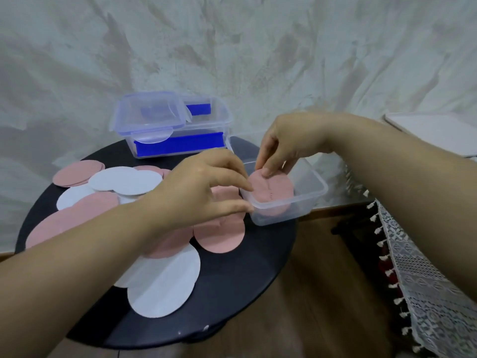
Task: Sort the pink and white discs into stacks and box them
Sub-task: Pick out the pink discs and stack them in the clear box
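Here, on a round black bench: clear open box at right edge, overhanging slightly, with pink stack inside, tilted, upper edge leaning toward far wall of box, lower edge down against near wall. Right hand, grip pinched on top rim of pink stack. Left hand, grip partly closed, thumb and forefinger tips touching near rim of box and edge of stack; hard to tell which is held. Behind, larger clear box with blue clips, a smaller lidded box resting in it. Loose pink discs and white discs overlapping, flat across left and middle of bench. Bare bench only along near right rim. Lace cloth hanging at far right.
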